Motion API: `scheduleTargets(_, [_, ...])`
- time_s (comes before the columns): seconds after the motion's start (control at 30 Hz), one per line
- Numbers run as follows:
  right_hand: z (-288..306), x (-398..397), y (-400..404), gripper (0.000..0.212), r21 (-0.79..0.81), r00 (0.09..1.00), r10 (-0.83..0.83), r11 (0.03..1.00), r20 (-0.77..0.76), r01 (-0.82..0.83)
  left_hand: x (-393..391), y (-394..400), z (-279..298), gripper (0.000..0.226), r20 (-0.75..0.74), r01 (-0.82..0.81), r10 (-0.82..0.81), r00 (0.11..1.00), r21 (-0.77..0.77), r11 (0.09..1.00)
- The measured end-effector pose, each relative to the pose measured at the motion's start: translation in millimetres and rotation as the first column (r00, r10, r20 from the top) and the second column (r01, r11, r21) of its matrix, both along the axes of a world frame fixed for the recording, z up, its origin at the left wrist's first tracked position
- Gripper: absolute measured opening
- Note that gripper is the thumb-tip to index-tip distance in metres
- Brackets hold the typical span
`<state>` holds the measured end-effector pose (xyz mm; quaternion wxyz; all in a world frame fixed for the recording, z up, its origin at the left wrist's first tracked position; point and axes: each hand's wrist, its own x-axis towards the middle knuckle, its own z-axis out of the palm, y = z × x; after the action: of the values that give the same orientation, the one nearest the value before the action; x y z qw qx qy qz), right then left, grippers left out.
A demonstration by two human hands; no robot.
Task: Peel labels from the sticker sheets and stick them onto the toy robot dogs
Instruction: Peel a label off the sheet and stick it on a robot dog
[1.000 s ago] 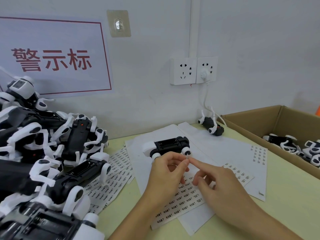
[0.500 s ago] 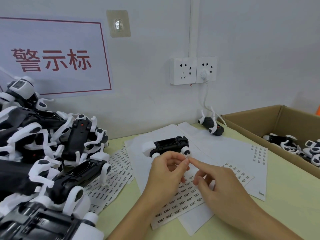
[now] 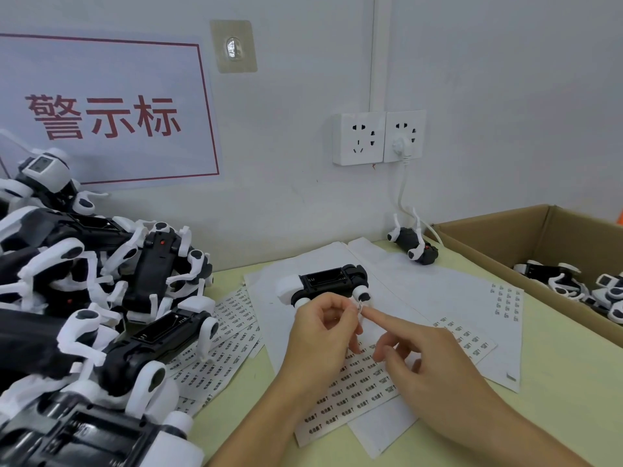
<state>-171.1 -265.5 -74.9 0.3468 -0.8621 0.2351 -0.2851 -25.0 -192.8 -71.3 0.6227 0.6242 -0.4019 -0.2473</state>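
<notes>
Just above a sticker sheet (image 3: 350,392) on the pale green table (image 3: 556,399), two hands meet over a tiny white label (image 3: 360,306). The left hand (image 3: 320,335) pinches it with curled fingers, while the right hand (image 3: 435,362) touches it with an outstretched index finger, the others curled. A black-and-white toy robot dog (image 3: 325,284) lies belly-up on paper just behind them.
</notes>
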Motion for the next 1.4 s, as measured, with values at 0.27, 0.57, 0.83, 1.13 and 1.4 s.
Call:
scheduleTargets(0.27, [3,-1,3,0.058,-0.033,1.000,-0.019,0.999,-0.013,0.018,0,0,-1,0.019,0.024,0.008,-0.009,1.000,0.005,1.000])
scheduleTargets(0.57, [0,1,0,0.046,0.050,0.994,-0.108,0.993,-0.021,0.108,-2,0,0,0.019,0.048,0.034,-0.034,0.998,0.000,0.999])
scheduleTargets(0.83, [10,1,-3,0.016,0.277,0.966,-0.218,0.945,0.138,0.174,-4,-1,-3,0.022,0.130,0.138,-0.142,0.981,0.033,0.990])
scheduleTargets(1.13, [11,1,-4,0.018,0.280,0.952,-0.280,0.930,0.122,0.238,-7,-1,-3,0.020,0.200,0.114,-0.126,0.972,0.072,0.991])
scheduleTargets(1.4, [12,-2,-11,0.017,0.273,0.928,-0.343,0.916,0.147,0.296,-20,7,-3,0.030,0.892,0.023,0.108,0.438,-0.131,0.991])
